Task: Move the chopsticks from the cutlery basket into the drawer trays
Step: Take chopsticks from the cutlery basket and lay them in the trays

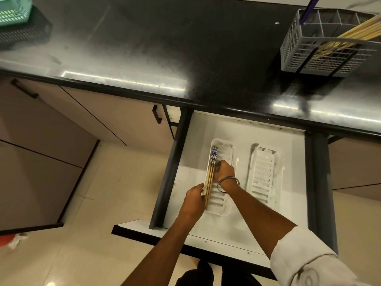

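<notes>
Chopsticks (210, 178) with blue-patterned tops lay along the left edge of the left tray (221, 205) in the open drawer (288, 182) — the left hand (194, 200) pinched their near ends, the right hand (224, 171) curled against their middle. More chopsticks (358, 30) leaned in the cutlery basket (292, 44) on the counter (165, 48).

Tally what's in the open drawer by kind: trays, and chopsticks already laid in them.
White trays: 2, left tray and right tray
Chopsticks in the left tray: about 3, packed tight, count uncertain
Chopsticks in the right tray: 0
Total: about 5
</notes>
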